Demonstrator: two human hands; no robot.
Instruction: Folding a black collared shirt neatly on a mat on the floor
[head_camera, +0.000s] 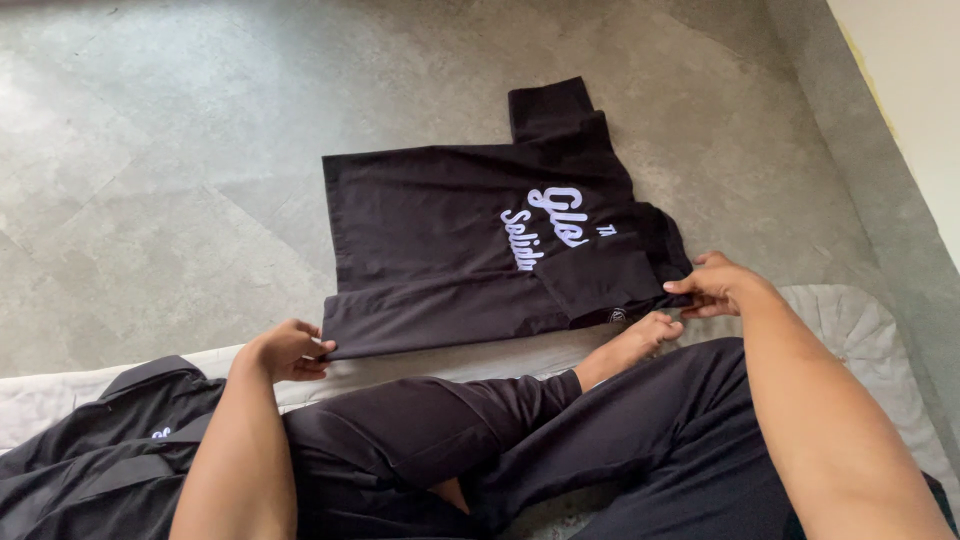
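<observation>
- My left hand (288, 350) pinches the near-left corner of the black shirt (450, 235); grip closed on the fabric.
- My right hand (718, 286) pinches its collar end; grip closed.
- The shirt lies partly folded on the grey floor (150, 150), beyond my crossed legs (600, 420).
- More dark clothes (90, 450) lie at my left.

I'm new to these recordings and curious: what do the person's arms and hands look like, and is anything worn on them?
Both arms are bare, with no sleeves in view. The left hand and right hand wear no gloves, and no rings, watch or bracelets can be seen. Below them, the person wears dark trousers; one foot is bare.
</observation>
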